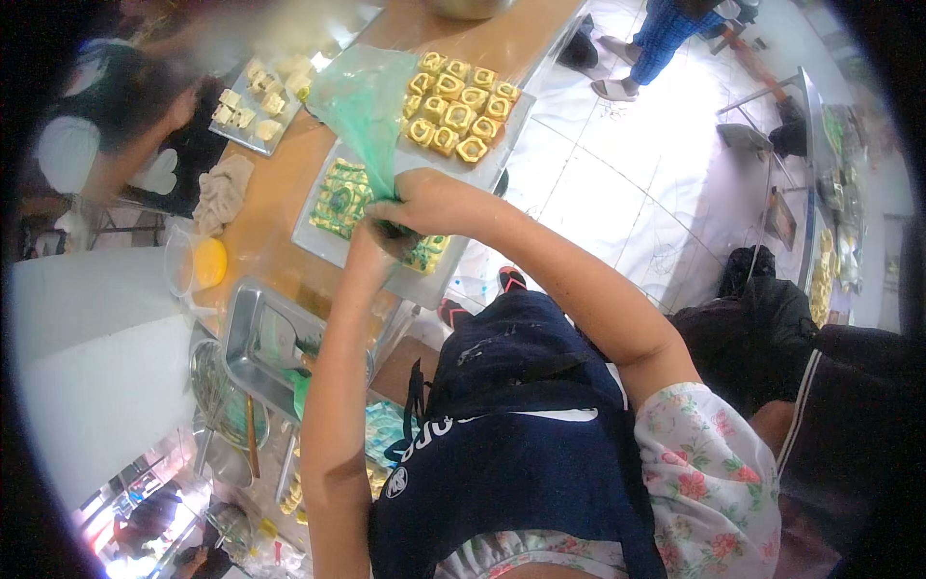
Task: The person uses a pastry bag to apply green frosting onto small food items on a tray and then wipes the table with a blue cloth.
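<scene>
The piping bag [365,101] is glossy plastic, the pan [253,333] shiny metal.

A navy, white-lettered apron [511,482] covers a white, red-flowered, short-sleeved top [709,482], I see from afar, above black, red-strapped sandals [511,279].

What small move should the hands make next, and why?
Probably guide the translucent green plastic piping bag toward the far block of yellow, ring-topped square pastries: no green shows on them, while the near block of yellow square pastries carries green lines. The left hand and right hand meet at the bag's narrow end.
</scene>
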The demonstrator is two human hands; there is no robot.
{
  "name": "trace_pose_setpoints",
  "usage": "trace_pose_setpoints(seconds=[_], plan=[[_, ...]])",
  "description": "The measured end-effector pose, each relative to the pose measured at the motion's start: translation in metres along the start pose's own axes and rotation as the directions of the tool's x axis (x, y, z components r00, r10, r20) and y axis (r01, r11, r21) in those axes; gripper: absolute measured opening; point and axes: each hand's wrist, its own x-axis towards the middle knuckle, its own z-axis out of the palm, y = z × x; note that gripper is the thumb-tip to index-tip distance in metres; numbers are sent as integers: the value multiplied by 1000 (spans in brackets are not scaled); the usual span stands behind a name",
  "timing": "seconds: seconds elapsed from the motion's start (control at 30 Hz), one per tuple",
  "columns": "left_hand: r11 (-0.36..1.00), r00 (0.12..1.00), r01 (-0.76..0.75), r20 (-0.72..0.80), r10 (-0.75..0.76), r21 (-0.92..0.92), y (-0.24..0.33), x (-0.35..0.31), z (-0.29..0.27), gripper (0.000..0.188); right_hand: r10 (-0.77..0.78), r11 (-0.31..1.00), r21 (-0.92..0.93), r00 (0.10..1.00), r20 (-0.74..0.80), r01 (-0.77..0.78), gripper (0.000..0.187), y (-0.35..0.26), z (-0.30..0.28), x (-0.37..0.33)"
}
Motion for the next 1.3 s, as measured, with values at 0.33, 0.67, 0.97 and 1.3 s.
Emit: trace_pose_setpoints(seconds=[0.33, 0.67, 0.97, 1.3], plan=[[984, 998, -67, -11, 70, 167, 14, -6, 1, 22, 9, 1000, -24, 1000, -3, -9, 52, 2, 5, 0], [994, 994, -105, 41, 104, 20, 25, -5, -11, 20, 4, 999, -51, 1000, -23, -5, 53, -19, -7, 1], [990, 991, -63, 129, 46, 130, 38, 7, -10, 21, 4, 1000, -22, 998, 70, -2, 52, -24, -25, 8], [979, 977, 156, 168, -133, -130, 5, 6, -13, 23, -2, 997, 76, 994, 112, -7, 45, -2, -16, 11]])
